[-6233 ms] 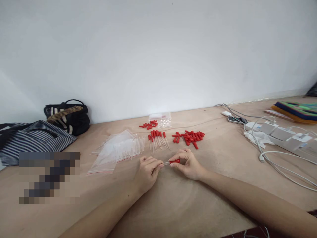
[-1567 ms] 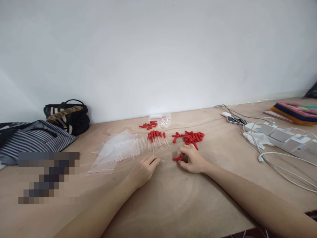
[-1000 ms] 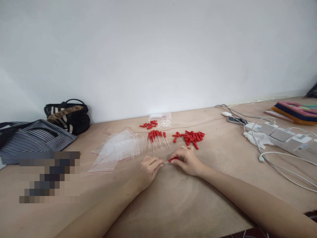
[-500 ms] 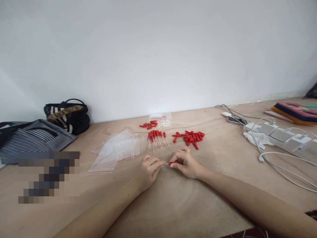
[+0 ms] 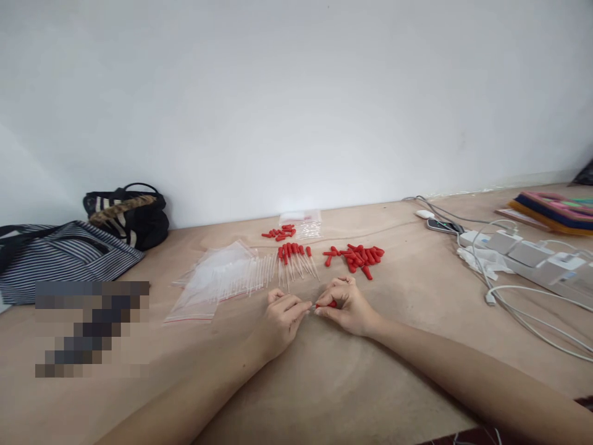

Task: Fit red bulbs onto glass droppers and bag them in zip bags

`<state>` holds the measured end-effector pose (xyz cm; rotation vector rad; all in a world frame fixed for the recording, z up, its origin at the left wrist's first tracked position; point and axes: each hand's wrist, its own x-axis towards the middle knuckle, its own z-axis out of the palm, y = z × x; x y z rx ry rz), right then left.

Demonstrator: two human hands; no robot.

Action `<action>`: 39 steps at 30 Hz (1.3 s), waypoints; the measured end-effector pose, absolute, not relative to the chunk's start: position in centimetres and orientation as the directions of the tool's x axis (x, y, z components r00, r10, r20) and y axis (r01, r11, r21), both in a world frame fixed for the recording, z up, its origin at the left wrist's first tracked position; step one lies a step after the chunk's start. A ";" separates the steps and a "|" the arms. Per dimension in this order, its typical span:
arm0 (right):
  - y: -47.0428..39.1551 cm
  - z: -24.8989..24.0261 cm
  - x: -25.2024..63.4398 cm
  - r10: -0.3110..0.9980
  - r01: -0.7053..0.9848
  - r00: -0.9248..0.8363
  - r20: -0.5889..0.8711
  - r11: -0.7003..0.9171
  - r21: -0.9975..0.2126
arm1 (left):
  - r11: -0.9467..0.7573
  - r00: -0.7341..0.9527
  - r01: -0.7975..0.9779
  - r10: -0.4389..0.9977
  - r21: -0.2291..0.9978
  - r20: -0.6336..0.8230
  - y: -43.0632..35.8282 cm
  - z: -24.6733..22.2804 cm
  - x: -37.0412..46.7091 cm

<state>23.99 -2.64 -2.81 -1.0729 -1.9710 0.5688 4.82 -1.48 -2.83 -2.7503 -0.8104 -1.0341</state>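
While the left hand (image 5: 283,316) pinches a slim clear tube (image 5: 314,306) in its narrowed fingertips, the right hand (image 5: 348,307) holds a red bulb (image 5: 332,304) between thumb and curled fingers, so that tube and bulb lie in line between the two hands. Only a short bit of the tube shows; the fingers hide how far it reaches into the bulb.

Just beyond the left hand, bulb-topped tubes (image 5: 288,250) lie in a fanned row, and to their left bare tubes (image 5: 251,276) rest beside and over flat plastic bags (image 5: 197,293). Beyond the right hand is a heap of loose bulbs (image 5: 356,255). Farther out from both hands lie smaller red pieces (image 5: 279,233) near another bag (image 5: 309,227). Well to the right of the right hand stand white chargers (image 5: 540,248), with a crumpled tissue (image 5: 484,264) on their near side.
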 end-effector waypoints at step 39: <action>-2.0 -2.6 24.6 0.805 0.530 -0.286 0.520 0.584 -0.614 | -0.782 0.636 0.590 0.603 0.201 0.481 -1.6 -1.6 4.5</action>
